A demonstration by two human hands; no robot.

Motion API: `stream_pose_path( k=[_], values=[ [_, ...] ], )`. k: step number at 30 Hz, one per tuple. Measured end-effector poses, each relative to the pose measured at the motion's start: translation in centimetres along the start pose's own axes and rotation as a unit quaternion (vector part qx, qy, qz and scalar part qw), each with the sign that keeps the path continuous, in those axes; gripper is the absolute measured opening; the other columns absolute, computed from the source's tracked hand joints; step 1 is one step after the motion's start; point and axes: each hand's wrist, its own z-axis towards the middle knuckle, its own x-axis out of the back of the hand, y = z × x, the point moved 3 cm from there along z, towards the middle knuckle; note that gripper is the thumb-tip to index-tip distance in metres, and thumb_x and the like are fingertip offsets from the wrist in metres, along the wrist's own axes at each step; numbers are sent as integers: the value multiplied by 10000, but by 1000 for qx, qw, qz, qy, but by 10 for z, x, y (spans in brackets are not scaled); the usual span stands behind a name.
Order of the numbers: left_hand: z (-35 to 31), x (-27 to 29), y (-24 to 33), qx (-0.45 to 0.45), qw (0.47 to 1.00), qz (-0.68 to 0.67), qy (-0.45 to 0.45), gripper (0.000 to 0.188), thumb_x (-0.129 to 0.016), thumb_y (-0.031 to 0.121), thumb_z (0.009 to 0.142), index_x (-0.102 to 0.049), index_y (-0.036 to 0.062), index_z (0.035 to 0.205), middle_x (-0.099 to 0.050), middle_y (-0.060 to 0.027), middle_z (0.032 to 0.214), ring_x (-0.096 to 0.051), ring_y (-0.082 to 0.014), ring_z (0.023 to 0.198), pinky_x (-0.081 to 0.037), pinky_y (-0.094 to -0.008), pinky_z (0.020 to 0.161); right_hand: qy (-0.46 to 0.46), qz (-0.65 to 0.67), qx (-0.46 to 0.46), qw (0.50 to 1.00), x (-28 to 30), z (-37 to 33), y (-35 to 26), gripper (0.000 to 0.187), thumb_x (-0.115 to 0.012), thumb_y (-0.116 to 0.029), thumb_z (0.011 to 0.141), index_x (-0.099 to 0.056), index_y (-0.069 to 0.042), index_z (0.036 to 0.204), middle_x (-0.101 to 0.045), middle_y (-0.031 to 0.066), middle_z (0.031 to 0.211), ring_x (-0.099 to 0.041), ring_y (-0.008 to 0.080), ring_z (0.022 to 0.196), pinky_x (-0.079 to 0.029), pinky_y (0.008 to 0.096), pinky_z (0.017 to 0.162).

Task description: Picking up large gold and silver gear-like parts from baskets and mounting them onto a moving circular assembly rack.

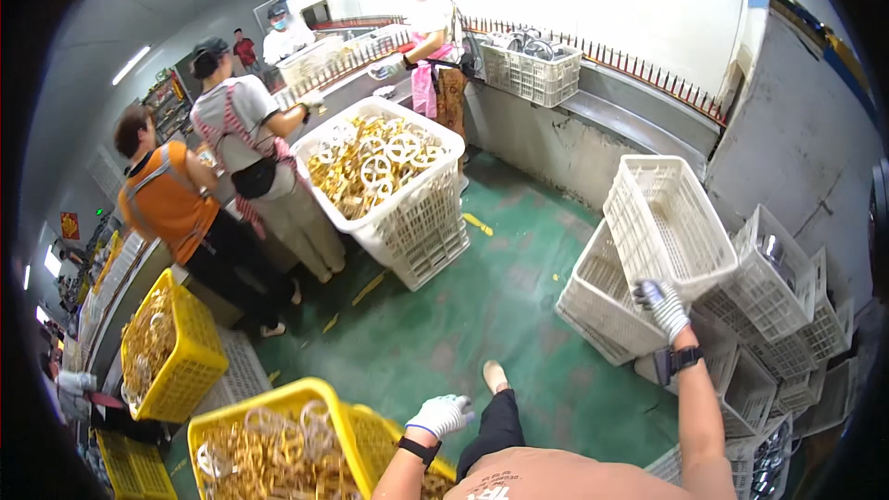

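Note:
My right hand [663, 307], in a striped work glove, is closed on the near rim of a white plastic crate [687, 276]. The crate is tilted and has nothing in it; it rests partly over another white crate [593, 292]. My left hand [443, 416], gloved in white, hangs beside a yellow basket [319, 391] with its fingers loosely apart and nothing in them. Gold-coloured metal parts [278, 458] and some pale rings fill that basket.
More white crates [776, 273] are stacked against the right wall. A large white bin [421, 245] of gold parts stands ahead on the green floor [500, 315]. Co-workers [245, 120] stand along the line at left. Another yellow basket [199, 352] is left; a conveyor [630, 83] runs behind.

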Motion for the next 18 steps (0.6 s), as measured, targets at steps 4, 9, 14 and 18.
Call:
stream_pose_path(
  k=[4,9,14,18],
  values=[
    [96,220,31,-77,970,-196,123,475,-612,398,861,-603,49,1182,-619,-178,1182,-584,-302,1094,-447,-382,947,-49,112,-40,992,-66,111,-85,663,-440,-552,940,-484,2,1301,-585,145,1215,-589,238,1074,-455,373,930],
    [155,443,60,-404,647,-606,227,524,-736,356,777,-583,108,1213,-591,-44,1071,-589,-247,874,-434,-370,889,85,262,17,961,-2,237,-190,598,-430,-484,961,-460,-4,1317,-560,136,1243,-559,245,1090,-431,386,962],
    [226,549,105,-680,304,-667,14,176,-647,128,799,-638,182,966,-662,29,863,-604,-78,741,-434,-280,647,101,450,72,884,83,372,-209,501,-467,-442,948,-535,-29,1224,-608,131,1107,-558,256,1030,-418,386,963],
    [347,606,131,-705,292,-642,-76,208,-615,109,824,-628,163,1025,-658,5,935,-613,-103,805,-451,-282,696,121,478,82,866,109,499,-157,497,-469,-457,941,-570,-33,1181,-629,125,1037,-571,247,976,-439,384,920]
  ],
)
